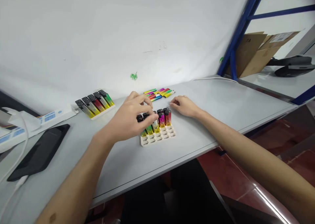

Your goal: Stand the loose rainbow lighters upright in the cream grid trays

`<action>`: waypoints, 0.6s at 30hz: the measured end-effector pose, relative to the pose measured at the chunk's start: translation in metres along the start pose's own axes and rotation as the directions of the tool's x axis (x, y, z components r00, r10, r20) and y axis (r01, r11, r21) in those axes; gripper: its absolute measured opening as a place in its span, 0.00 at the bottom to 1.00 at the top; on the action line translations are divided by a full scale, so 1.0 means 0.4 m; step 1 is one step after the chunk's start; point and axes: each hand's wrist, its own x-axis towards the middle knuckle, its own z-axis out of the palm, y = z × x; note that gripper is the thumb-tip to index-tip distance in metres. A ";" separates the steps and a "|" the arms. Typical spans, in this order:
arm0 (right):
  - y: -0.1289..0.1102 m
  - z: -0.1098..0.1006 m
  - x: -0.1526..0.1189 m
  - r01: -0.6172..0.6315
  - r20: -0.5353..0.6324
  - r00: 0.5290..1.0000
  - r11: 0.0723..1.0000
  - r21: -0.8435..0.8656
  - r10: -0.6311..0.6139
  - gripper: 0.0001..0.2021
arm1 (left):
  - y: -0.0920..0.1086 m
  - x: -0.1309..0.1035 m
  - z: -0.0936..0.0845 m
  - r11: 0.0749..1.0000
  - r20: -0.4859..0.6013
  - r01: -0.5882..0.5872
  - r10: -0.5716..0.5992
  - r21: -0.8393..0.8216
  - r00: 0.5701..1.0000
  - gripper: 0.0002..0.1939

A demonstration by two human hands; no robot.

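Our L hand (133, 115) at lighters (161, 119) upright in tray (158, 141), we can't tell grip; R hand (184, 106) loosely curled, contents hidden. Back filled, front slots (159, 135) bare; loose shiny pcs (169, 93) lie near wall (98, 40).

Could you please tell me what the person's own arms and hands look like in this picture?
The left hand and right hand are bare, with no gloves, rings or watch to be seen. No sleeve shows on the left forearm or the right forearm. A small dark mark sits on the left forearm, near the picture's bottom edge.
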 end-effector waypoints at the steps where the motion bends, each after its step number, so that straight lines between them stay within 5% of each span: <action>1: 0.000 0.001 0.001 -0.001 -0.001 1.000 1.000 0.001 0.001 0.10 | -0.018 0.008 0.003 0.998 -0.020 0.046 -0.047 -0.034 0.999 0.13; 5: 0.001 0.001 0.003 -0.004 0.004 1.000 1.000 0.004 0.004 0.10 | -0.145 0.060 0.054 0.950 -0.056 0.307 -0.310 -0.054 0.949 0.16; 10: 0.002 0.000 0.006 0.012 0.004 1.000 1.000 0.013 -0.012 0.09 | -0.288 0.111 0.164 0.933 0.117 0.222 -0.263 0.282 0.958 0.22; 14: 0.006 0.002 0.007 0.009 0.004 1.000 1.000 0.015 -0.009 0.08 | -0.295 0.123 0.214 0.872 0.092 0.211 -0.278 0.441 0.956 0.22; 18: 0.008 0.004 0.009 0.036 0.008 0.999 0.999 0.020 -0.036 0.08 | -0.269 0.106 0.210 0.851 0.032 0.277 -0.324 0.446 0.945 0.17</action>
